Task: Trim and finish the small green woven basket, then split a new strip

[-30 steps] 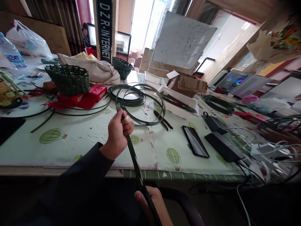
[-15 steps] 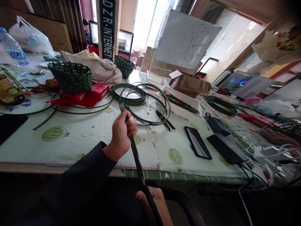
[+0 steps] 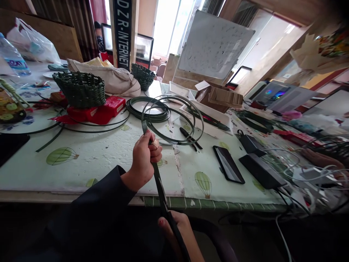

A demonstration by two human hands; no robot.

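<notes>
My left hand (image 3: 144,158) is closed in a fist around a flat dark green strip (image 3: 160,189), above the table's front edge. The strip runs down from it to my right hand (image 3: 177,233), which grips it low in the view, below the table edge. Beyond my left fist the strip curls into wide loops (image 3: 174,120) that lie on the table (image 3: 89,160). A tighter coil of the same strip (image 3: 148,109) lies just behind the loops.
Two woven green baskets (image 3: 79,88) (image 3: 141,75) stand at the back left, with a red packet (image 3: 99,112) and a cloth bag (image 3: 109,78). A black phone (image 3: 228,164), power bricks (image 3: 260,169), white trays (image 3: 207,116) and tangled cables (image 3: 313,174) fill the right.
My left fist has slid a little right and toward me along the strip. The loops on the table have spread wider to the right. My right hand has hardly moved.
</notes>
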